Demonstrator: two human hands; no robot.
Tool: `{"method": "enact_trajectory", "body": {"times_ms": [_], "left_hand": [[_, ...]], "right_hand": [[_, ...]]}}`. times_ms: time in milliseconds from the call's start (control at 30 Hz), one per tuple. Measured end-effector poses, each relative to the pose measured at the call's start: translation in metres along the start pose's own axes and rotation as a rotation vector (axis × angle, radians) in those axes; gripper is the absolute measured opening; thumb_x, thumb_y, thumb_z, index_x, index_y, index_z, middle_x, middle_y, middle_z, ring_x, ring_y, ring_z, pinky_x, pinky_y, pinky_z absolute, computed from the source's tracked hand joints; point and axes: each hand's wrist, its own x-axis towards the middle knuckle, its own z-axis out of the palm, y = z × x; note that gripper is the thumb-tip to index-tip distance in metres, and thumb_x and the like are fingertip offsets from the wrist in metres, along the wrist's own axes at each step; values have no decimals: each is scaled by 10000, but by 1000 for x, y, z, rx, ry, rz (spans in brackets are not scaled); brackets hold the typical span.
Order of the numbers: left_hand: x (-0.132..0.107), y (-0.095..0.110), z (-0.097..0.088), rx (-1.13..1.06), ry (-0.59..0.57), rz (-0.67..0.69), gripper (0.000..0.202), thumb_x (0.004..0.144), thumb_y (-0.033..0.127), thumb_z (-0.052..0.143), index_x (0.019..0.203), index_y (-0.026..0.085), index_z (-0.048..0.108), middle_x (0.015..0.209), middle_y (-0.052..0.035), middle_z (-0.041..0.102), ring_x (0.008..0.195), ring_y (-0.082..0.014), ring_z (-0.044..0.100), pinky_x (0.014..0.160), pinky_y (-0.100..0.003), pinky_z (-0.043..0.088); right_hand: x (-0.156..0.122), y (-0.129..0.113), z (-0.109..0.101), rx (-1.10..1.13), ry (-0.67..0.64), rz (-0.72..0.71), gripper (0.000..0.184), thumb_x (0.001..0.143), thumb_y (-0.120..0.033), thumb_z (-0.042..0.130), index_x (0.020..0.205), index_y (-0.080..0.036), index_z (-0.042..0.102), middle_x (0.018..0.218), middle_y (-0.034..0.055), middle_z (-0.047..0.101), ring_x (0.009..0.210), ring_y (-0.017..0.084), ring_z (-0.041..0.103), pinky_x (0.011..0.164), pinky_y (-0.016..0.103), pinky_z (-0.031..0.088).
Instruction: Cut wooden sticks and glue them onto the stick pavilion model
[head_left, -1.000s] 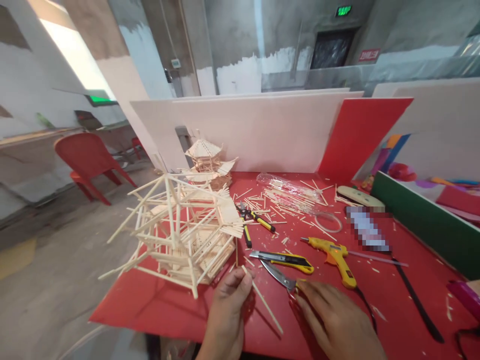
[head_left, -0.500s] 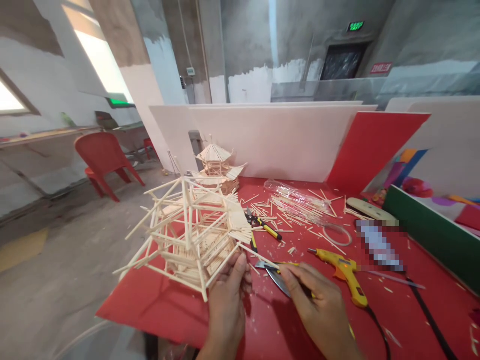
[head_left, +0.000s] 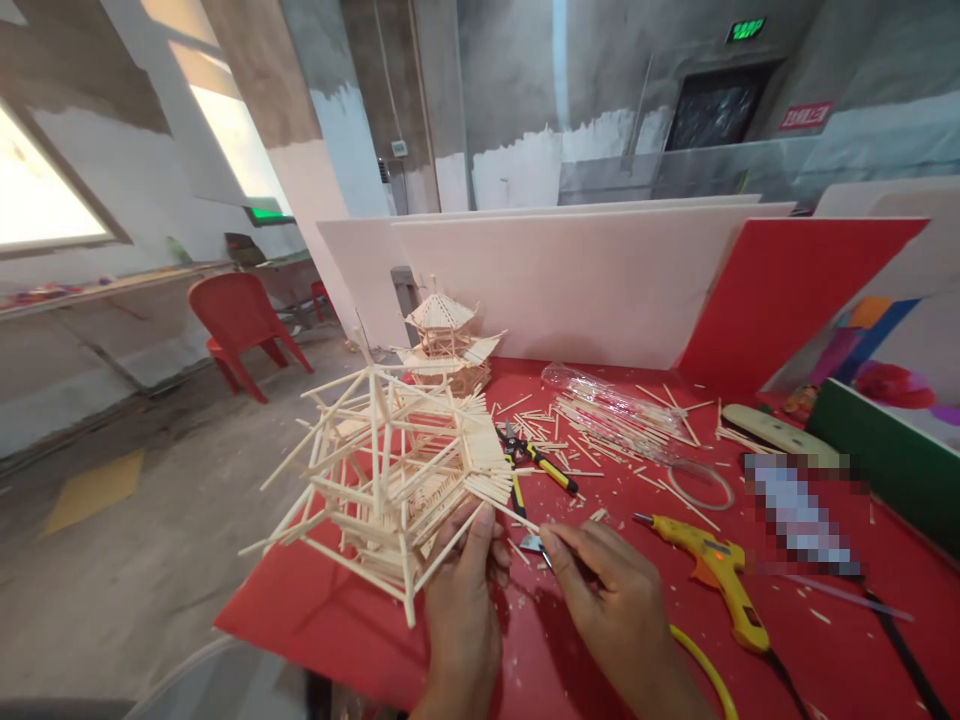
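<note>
A pagoda-like model of thin wooden sticks [head_left: 484,455] stands tilted at the table's left front, with an open stick frame and a partly covered roof. My left hand [head_left: 466,585] is closed on its near lower side, thumb uppermost; some fingers are hidden behind sticks. Pinched between the thumb and fingers of my right hand [head_left: 611,595] is a single thin wooden stick [head_left: 517,516]. Its far end meets the model's edge just above my left thumb. Beneath the right hand lies a metal blade [head_left: 531,543], mostly covered.
Yellow-black pliers [head_left: 551,473] and loose sticks lie beyond my hands on the red tabletop [head_left: 517,640]. To the right rest a yellow glue gun [head_left: 712,560] and a clear tape ring [head_left: 701,487]. A second stick pagoda [head_left: 441,315] stands behind, before white boards [head_left: 585,285].
The view has shifted, so the surroundings sit farther right. My right hand has moved left, closer to the left hand, still pinching the stick. The left hand keeps its hold on the model.
</note>
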Motion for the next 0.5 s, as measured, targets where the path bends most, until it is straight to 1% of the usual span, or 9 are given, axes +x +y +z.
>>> {"method": "enact_trajectory", "body": {"times_ms": [67,133,333,500], "left_hand": [[0,0,1,11,-2,15,334,672,363,841,873,153,677,611,41,643,447,-55,511,392,-139,370],[1,0,1,14,4,14,344,677,361,837,900,157,673,617,41,644,450,-58,512,392,-140,371],[4,4,5,11,59,-14,314,695,389,815,831,158,653,605,29,642,447,-58,510,414,-143,384],[5,6,8,37,68,-56,297,693,381,802,794,167,622,587,31,632,411,-62,495,380,-148,355]], "right_hand": [[1,-1,1,-5,6,-22,123,946,-208,585,965,-175,702,760,26,681,708,148,628,694,255,463],[2,-1,3,0,21,-41,116,941,-190,587,966,-177,700,759,25,682,708,144,629,688,247,459],[5,-3,6,-20,51,-75,108,925,-179,602,973,-190,698,745,21,679,669,153,604,668,265,436],[7,-4,7,-13,44,-71,97,929,-195,597,953,-198,692,737,23,677,667,159,608,660,267,432]]}}
